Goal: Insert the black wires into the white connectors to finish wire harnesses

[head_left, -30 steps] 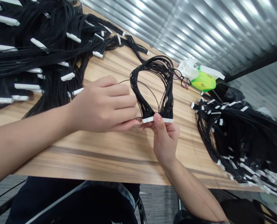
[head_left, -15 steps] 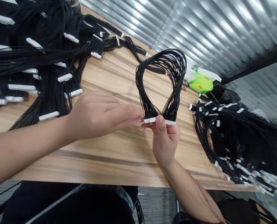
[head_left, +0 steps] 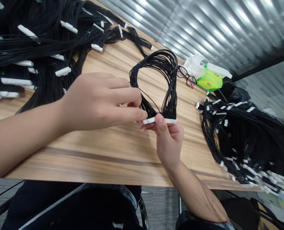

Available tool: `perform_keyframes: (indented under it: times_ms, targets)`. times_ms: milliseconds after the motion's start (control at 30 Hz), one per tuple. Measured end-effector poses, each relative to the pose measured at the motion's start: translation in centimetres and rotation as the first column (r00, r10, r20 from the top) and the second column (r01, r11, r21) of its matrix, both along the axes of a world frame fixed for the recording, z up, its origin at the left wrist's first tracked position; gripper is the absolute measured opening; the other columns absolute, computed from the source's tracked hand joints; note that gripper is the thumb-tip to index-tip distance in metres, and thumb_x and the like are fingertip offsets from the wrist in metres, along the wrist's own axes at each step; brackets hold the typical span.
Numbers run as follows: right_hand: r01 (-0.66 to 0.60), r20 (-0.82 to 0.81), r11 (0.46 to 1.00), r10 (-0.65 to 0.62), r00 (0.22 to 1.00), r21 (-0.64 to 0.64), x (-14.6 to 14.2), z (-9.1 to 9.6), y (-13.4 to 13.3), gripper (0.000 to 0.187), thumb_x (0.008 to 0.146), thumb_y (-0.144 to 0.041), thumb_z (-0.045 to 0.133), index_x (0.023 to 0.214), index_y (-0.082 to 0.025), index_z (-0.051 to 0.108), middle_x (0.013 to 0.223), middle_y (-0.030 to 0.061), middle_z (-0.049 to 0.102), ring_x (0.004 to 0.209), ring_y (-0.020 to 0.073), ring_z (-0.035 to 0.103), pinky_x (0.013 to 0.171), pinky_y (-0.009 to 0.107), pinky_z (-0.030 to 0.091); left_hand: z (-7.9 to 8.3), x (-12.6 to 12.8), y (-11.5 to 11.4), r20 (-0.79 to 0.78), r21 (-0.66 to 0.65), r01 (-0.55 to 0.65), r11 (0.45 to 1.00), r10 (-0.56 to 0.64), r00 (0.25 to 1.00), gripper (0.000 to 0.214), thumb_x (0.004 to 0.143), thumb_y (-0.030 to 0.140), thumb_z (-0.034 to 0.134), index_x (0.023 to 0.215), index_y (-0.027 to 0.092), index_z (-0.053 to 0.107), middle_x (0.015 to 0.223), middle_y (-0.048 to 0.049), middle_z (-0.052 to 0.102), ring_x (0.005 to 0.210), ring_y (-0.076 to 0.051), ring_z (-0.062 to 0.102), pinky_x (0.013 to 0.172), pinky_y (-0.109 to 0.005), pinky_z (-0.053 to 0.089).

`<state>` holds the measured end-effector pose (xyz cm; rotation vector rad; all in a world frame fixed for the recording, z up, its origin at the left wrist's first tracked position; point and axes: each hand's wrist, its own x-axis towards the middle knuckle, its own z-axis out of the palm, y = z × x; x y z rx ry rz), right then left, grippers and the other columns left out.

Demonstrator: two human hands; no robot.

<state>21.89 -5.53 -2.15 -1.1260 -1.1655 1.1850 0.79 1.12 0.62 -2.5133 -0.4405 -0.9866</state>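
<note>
In the head view, the right hand was clamped on a white plug, thumb across its near side and fingers beneath. The left hand was curled at the plug's left end, fingertips meeting it or just beside it; whether they pinched a wire could not be told. The two hands were close together, the plug held above the middle of the table. From the plug, a bundle of black wires arched up and away in a round loop, one thin strand running across its inside.

A broad strip of wood grain lay between the hands and the table's near edge. More wood showed to the right, as far as a heap of plugged cables that reached the near right edge. To the left, a larger pile of cables crowded the far side, close by the left hand. Glasses and a green packet lay toward the far edge, near the ribbed metal wall.
</note>
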Motion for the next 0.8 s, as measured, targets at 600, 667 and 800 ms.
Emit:
perform_keyframes:
  times_ms: [600, 667, 800]
  targets:
    - [0.114, -0.037, 0.993, -0.113, 0.993, 0.031, 0.5, 0.3, 1.3, 0.03, 0.093, -0.046, 0.071, 0.073, -0.023, 0.072, 0.07, 0.0023, 0.082, 0.064, 0.0199, 0.079, 0.068, 0.037, 0.069, -1.8, 1.2, -4.1, 0.097, -0.379, 0.387, 0.841, -0.379, 0.92, 0.042, 0.109, 0.034, 0.047, 0.069, 0.022, 0.051, 0.058, 0.0049, 0.047, 0.054, -0.012, 0.042, 0.053, -0.033, 0.033]
    - [0.107, -0.025, 0.994, -0.107, 0.994, 0.03, 0.6, 0.2, 1.3, 0.031, 0.093, -0.047, 0.07, 0.074, -0.023, 0.073, 0.072, 0.0029, 0.082, 0.065, 0.0201, 0.079, 0.068, 0.036, 0.068, -2.1, 1.5, -4.2, 0.12, -0.402, 0.299, 0.865, -0.273, 0.954, 0.039, 0.109, 0.028, 0.042, 0.073, 0.021, 0.053, 0.059, 0.0043, 0.051, 0.054, -0.012, 0.044, 0.054, -0.032, 0.033]
    - [0.072, 0.005, 0.997, -0.072, 0.997, 0.018, 0.6, 0.2, 1.0, 0.034, 0.094, -0.05, 0.069, 0.075, -0.023, 0.073, 0.076, 0.0038, 0.084, 0.063, 0.0197, 0.078, 0.068, 0.038, 0.069, -1.2, 1.1, -3.1, 0.161, -0.302, -0.03, 0.953, 0.082, 0.983, 0.027, 0.109, 0.028, 0.048, 0.089, 0.022, 0.065, 0.059, 0.0065, 0.06, 0.053, -0.01, 0.054, 0.049, -0.028, 0.034]
